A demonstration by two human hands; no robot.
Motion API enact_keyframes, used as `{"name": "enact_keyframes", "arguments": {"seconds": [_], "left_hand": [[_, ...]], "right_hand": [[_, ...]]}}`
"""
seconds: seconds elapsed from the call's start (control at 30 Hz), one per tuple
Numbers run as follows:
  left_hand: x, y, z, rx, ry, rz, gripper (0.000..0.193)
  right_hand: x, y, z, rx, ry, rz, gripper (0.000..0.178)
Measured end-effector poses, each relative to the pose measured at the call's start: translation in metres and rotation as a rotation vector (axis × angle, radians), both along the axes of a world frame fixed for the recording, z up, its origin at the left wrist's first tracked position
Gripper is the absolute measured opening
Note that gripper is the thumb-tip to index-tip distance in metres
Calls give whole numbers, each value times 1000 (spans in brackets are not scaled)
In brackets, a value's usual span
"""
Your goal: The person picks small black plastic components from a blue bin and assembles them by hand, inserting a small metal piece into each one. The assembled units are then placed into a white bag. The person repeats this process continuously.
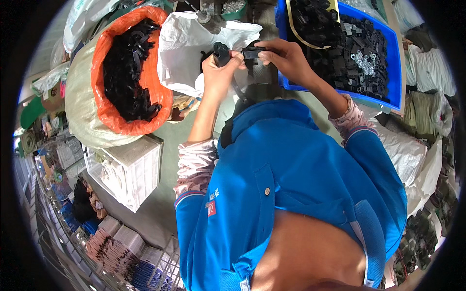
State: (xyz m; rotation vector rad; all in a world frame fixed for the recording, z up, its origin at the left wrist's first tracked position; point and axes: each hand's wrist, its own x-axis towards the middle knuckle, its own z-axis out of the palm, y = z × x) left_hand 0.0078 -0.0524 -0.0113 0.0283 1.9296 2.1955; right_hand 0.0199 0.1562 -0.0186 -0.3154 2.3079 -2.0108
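My left hand (218, 77) is closed around a black strap-like piece (221, 54), whose rounded end sticks up above the fingers. A dark band (238, 89) trails below that hand toward my lap; whether it belongs to the same piece, I cannot tell. With thumb and fingers, my right hand (289, 57) pinches a small black plastic piece, seemingly a buckle part (251, 53). Both hands meet at this part, over a dark work surface. An open white bag (182, 63) stands just left of my left hand.
On the right, a blue bin (335, 92) holds many small black plastic parts (335, 63), some clear pieces and a yellow-rimmed container. At left stands a sack with an orange liner (162, 114), full of black pieces (128, 72). Below it is a white crate (133, 169).
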Motion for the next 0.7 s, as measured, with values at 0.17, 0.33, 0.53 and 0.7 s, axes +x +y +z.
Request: {"name": "enact_keyframes", "arguments": {"seconds": [0.17, 0.33, 0.53, 0.7], "left_hand": [[-4, 2, 3, 187, -125, 37, 13], [-1, -26, 5, 609, -382, -222, 34], [18, -18, 17, 223, -313, -304, 35], [27, -6, 20, 171, -258, -352, 37]], "right_hand": [[-8, 7, -5, -183, -178, 56, 32], [-10, 15, 3, -301, -218, 17, 35], [-21, 32, 21, -301, -209, 55, 28], [-27, 35, 23, -219, -125, 106, 28]]}}
